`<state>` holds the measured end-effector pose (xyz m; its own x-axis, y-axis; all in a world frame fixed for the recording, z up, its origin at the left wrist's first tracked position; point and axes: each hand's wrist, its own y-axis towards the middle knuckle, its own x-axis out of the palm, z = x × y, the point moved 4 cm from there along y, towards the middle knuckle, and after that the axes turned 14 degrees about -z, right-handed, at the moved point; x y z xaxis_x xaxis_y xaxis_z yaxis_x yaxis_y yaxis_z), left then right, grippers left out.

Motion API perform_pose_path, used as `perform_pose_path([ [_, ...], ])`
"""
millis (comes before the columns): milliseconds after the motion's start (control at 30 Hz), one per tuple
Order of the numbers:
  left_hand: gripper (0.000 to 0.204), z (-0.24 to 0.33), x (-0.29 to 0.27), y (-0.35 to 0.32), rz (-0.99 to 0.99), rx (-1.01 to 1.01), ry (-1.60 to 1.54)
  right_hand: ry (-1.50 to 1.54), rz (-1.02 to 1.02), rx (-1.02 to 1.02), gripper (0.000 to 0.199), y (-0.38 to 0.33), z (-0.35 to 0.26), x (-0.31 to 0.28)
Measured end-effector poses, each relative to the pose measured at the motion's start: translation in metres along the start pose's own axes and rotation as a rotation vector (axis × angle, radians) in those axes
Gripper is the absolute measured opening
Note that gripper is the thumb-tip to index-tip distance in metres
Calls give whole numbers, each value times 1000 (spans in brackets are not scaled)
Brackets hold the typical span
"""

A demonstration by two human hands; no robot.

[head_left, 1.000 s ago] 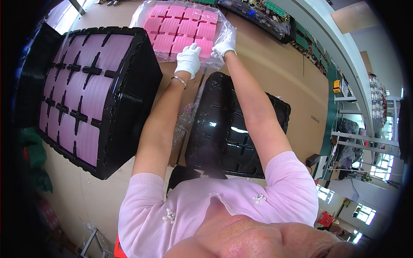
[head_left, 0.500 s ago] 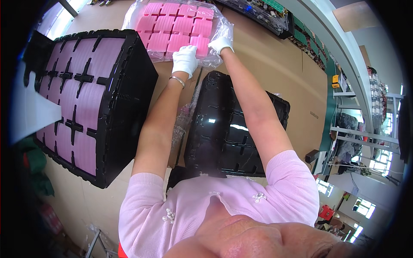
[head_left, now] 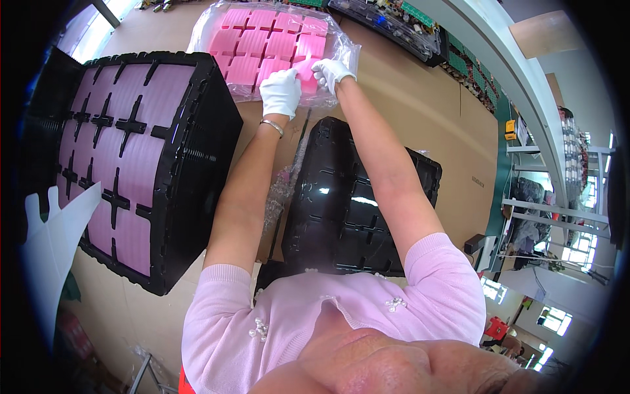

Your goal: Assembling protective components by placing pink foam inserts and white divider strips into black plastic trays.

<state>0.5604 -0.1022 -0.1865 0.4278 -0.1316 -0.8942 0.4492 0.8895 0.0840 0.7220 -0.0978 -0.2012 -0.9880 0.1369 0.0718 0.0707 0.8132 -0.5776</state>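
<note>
A bagged tray (head_left: 272,46) lies beyond the empty tray (head_left: 357,200), with the tray stack (head_left: 141,164) to their left.

Your gloved left hand (head_left: 281,92) and right hand (head_left: 332,72) cover the near edge of the bagged pink tray (head_left: 269,46); your arms hide parts of the black tray (head_left: 357,197).

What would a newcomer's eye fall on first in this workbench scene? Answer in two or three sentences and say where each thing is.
First, the clear bag of pink foam pads at the far edge of the brown table, where the white-gloved left hand and right hand grip its near edge. Next, the big black tray stack topped with pink pads on the left. An empty black tray lies under the right forearm.
</note>
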Motion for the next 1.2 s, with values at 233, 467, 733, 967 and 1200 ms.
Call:
perform_pose_path([
  [233,30,-1,2,10,11,19,-152,141,-15,4,23,4,1,-17],
  [467,37,7,0,6,-104,63,-134,-62,100,-28,16,11,8,-15],
  [733,30,3,9,15,-199,-23,-347,-23,95,6,18,9,10,-16],
  [967,27,0,15,27,-194,-96,-415,-1163,262,-65,33,34,16,-47],
  [1200,25,1,-11,18,21,-176,-452,-325,333,-167,41,-10,-28,-32],
])
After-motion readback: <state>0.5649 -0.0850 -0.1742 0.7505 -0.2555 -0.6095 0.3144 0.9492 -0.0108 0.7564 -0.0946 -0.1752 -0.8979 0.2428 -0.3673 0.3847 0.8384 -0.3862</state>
